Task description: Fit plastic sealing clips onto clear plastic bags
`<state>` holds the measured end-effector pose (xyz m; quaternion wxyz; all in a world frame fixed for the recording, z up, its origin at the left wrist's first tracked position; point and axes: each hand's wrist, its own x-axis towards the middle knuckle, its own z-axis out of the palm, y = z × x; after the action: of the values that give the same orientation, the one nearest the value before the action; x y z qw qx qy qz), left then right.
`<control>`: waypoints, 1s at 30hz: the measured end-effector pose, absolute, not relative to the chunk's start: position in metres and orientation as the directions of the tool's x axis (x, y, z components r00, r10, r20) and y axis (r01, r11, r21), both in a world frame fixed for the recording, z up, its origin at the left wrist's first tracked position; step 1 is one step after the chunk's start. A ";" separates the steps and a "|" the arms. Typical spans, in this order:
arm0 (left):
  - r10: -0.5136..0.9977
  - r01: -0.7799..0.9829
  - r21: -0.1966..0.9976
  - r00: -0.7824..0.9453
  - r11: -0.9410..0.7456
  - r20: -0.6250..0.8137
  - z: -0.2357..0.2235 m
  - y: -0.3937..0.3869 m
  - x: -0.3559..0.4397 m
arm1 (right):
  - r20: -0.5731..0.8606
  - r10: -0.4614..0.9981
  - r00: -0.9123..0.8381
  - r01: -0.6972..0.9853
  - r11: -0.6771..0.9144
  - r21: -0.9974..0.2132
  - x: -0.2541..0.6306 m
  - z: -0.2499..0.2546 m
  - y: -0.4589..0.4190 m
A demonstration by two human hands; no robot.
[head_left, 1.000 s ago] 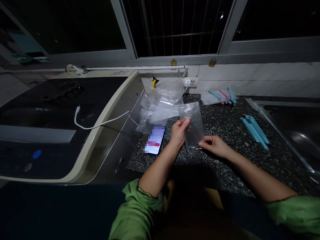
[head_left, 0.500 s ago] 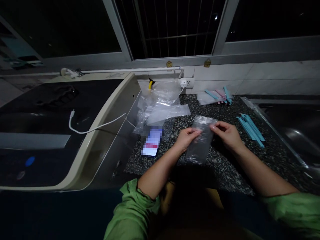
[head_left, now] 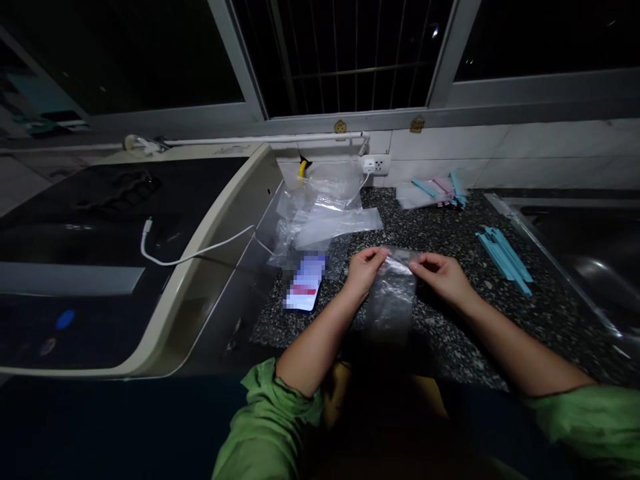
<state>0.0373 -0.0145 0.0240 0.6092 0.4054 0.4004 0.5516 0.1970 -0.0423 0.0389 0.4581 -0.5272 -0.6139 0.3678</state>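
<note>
My left hand (head_left: pixel 363 269) and my right hand (head_left: pixel 441 277) each pinch a top corner of a small clear plastic bag (head_left: pixel 391 300), one at each side of its mouth. The bag hangs down from my fingers over the speckled dark countertop (head_left: pixel 450 320), near its front edge. Both hands are closed on the bag's upper edge. A lit phone (head_left: pixel 303 283) lies on the counter just left of my left hand.
A heap of clear plastic bags (head_left: pixel 323 213) lies behind the phone. Blue strips (head_left: pixel 504 260) lie to the right, more blue and pink ones (head_left: pixel 440 190) at the back by a wall socket (head_left: pixel 375 164). A white cable (head_left: pixel 195 250) crosses a washing machine lid (head_left: pixel 100 253) at left. A sink (head_left: pixel 585 253) is at right.
The bag went from upright in my left hand to hanging between both hands. My right hand rose from its bottom edge to its top corner; both hands came closer together.
</note>
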 end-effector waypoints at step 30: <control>0.980 -0.285 0.956 0.197 0.076 -0.019 0.028 -0.014 0.030 | 0.124 0.986 -0.108 0.354 0.155 -0.922 0.195 0.028 -0.040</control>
<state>0.0299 -0.0144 0.0279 0.6259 0.4546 0.3825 0.5053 0.1948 -0.0398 0.0282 0.4125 -0.5250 -0.6383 0.3831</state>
